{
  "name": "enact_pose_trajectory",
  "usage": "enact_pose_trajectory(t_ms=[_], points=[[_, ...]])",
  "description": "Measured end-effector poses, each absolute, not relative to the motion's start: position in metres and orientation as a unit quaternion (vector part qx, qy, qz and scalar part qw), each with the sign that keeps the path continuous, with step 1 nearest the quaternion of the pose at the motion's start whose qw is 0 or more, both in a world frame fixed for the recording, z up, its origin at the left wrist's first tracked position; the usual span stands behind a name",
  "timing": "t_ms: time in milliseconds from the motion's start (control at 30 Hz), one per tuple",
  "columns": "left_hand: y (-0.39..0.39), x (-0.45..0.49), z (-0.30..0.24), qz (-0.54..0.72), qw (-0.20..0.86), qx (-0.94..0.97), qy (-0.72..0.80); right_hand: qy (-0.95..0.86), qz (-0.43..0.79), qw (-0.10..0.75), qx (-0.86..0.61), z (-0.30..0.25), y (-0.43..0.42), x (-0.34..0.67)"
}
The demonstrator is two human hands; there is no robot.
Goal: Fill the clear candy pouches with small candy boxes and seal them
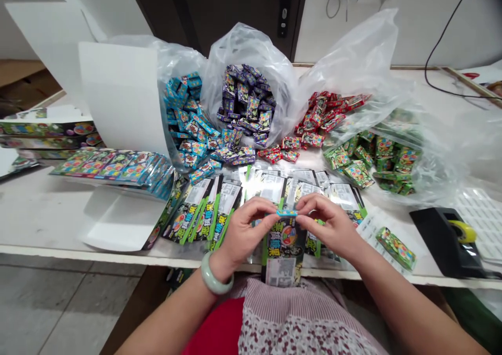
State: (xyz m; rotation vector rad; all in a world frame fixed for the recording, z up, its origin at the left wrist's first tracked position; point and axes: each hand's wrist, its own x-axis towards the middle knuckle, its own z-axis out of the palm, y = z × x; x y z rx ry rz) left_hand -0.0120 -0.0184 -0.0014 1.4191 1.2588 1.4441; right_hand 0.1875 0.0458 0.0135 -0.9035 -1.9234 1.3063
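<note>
Both my hands meet over the near edge of the white table (47,214). My left hand (245,232) and my right hand (327,224) pinch a small blue box (287,213) between their fingertips, one at each end. Just under the box hangs a dark printed pouch (284,253), which seems held along with it. A pale green bangle (215,277) circles my left wrist. Flat dark pouches (204,208) lie fanned on the table right behind my hands.
Clear plastic bags at the back spill heaps of small boxes: blue (188,119), purple (247,104), red (329,112), green (376,159). A white carton (117,99) with packs stands left. A black tape dispenser (447,240) and one green box (396,248) sit right.
</note>
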Motion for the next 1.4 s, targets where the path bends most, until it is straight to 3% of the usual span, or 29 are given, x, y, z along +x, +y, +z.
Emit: enact_pose_trajectory(t_ms=[233, 467, 667, 833, 1233, 1333, 1400], points=[[-0.008, -0.010, 0.011, 0.523, 0.412, 0.510, 0.544, -0.664, 0.594, 0.257, -0.375, 0.017, 0.057, 0.174], [-0.012, -0.021, 0.012, 0.497, 0.393, 0.599, 0.490, -0.707, 0.571, 0.252, -0.332, 0.022, 0.055, 0.180], [-0.020, -0.032, 0.007, 0.478, 0.361, 0.671, 0.437, -0.784, 0.472, 0.299, -0.270, 0.011, 0.048, 0.191], [-0.026, -0.025, -0.006, 0.481, 0.389, 0.625, 0.475, -0.787, 0.400, 0.371, -0.289, -0.009, 0.031, 0.189], [-0.021, -0.023, -0.007, 0.455, 0.341, 0.665, 0.485, -0.736, 0.400, 0.450, -0.310, -0.012, 0.025, 0.180], [-0.017, -0.024, -0.010, 0.451, 0.309, 0.677, 0.492, -0.737, 0.443, 0.406, -0.310, -0.012, 0.033, 0.195], [-0.011, -0.027, -0.016, 0.452, 0.293, 0.670, 0.511, -0.712, 0.453, 0.358, -0.400, -0.018, 0.048, 0.227]])
